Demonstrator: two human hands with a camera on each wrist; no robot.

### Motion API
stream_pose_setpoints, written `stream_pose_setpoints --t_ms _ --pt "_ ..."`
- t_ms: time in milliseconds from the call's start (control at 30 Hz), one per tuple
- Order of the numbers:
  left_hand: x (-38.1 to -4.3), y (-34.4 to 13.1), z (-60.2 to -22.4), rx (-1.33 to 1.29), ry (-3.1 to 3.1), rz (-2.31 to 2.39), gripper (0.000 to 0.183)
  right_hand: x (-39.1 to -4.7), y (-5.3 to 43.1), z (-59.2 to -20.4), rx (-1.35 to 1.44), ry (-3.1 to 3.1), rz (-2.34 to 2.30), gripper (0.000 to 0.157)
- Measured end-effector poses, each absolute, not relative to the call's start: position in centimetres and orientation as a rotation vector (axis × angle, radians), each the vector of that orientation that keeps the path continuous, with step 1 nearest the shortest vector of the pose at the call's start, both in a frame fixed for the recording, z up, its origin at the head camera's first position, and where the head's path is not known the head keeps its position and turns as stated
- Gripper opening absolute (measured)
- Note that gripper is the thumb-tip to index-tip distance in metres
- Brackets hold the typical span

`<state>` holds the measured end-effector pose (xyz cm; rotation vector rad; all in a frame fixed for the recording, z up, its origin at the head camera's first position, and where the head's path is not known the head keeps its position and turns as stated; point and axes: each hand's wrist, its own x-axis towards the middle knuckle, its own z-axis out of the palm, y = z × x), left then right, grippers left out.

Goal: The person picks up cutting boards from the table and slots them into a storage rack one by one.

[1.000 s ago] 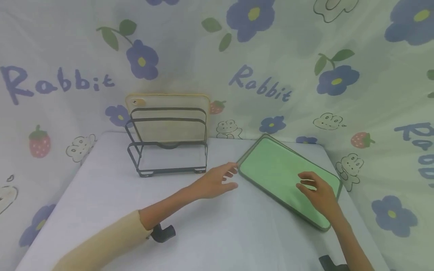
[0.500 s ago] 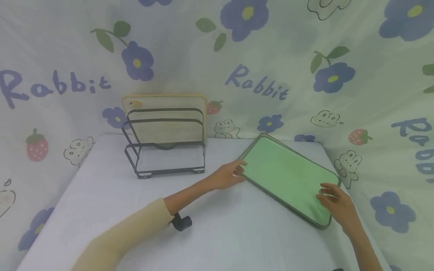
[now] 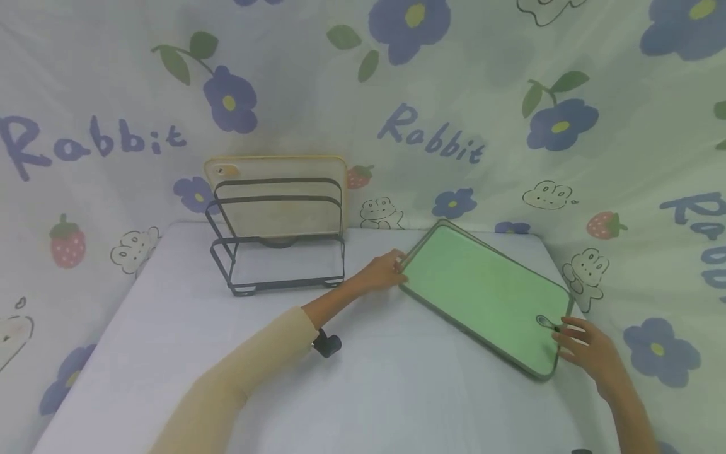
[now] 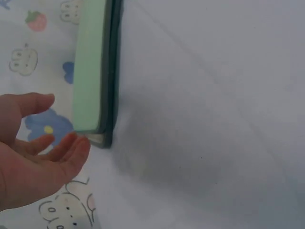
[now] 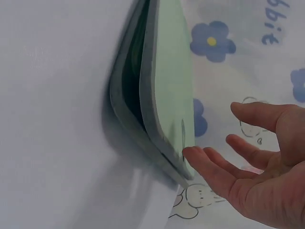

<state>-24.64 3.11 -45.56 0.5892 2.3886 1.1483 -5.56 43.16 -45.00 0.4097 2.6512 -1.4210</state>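
Note:
Two green cutting boards with grey edges lie stacked at an angle on the right of the table; the top board [image 3: 482, 290] has a small oval hole [image 3: 545, 321] near its right end. In the right wrist view, a gap shows between the top board and the lower board [image 5: 125, 117]. My left hand [image 3: 381, 272] reaches the stack's left corner, fingertips right at the edge and thumb apart in the left wrist view. My right hand [image 3: 592, 353] is at the right edge beside the hole, fingers extended, a fingertip overlapping the board in the right wrist view.
A black wire rack [image 3: 286, 284] stands at the back left of the white table [image 3: 363, 391]. A cream cutting board [image 3: 278, 217] with a yellow edge stands upright in its rear slot. Behind hangs a patterned cloth [image 3: 317, 82].
My left hand has moved right and up to the boards' left corner. My right hand has shifted right and down, from over the top board to its right edge, uncovering the hole.

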Motion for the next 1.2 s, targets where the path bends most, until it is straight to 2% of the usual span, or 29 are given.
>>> stream_pose_setpoints --t_ms 200,467,933,1200 --pt "-26.1 4.0 -46.1 0.532 2.377 1.156 0.058 -5.6 43.9 -44.9 0.508 2.554 -1.44 0.075" --pt "-28.2 6.2 -47.5 0.499 2.415 1.079 0.064 -5.9 44.8 -45.7 0.543 2.502 -1.469 0.072" --pt "-29.3 9.1 -47.7 0.465 2.482 0.903 0.065 -6.9 45.2 -46.2 0.605 2.473 -1.337 0.076" --pt "-29.1 9.9 -47.4 0.426 2.566 0.734 0.057 -7.6 44.7 -46.3 0.615 2.461 -1.255 0.081"
